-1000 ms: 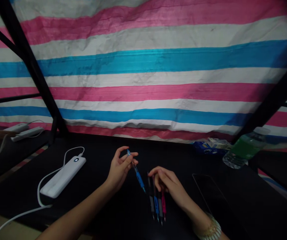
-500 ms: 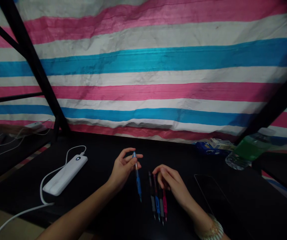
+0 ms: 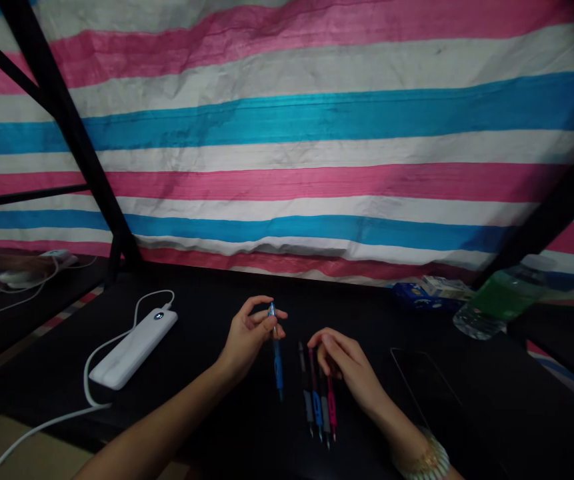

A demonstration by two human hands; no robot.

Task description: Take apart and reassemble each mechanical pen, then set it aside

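My left hand (image 3: 251, 333) pinches a blue pen (image 3: 277, 363) near its top, between thumb and fingers. The pen hangs steeply with its tip down, over the black desk (image 3: 207, 427). To its right, several pens lie side by side: a dark grey one (image 3: 307, 400), a blue-gripped one (image 3: 317, 407), another grey one (image 3: 325, 417) and a pink one (image 3: 332, 407). My right hand (image 3: 349, 367) is closed, its fingers curled over the upper ends of these pens. Whether it grips any of them is hidden. A pale coiled band (image 3: 429, 463) circles the right wrist.
A white power bank (image 3: 134, 350) with a white cable (image 3: 87, 373) lies left. Right are a dark phone (image 3: 427, 383), a bottle of green liquid (image 3: 501, 303) and a blue packet (image 3: 411, 297). Striped sheeting (image 3: 317, 180) hangs behind, between black frame posts (image 3: 87, 160).
My hands hold nearly the same pose, and the pens still lie together. The view shifts slightly. At far left, the white device and cable on the neighbouring surface have shifted left.
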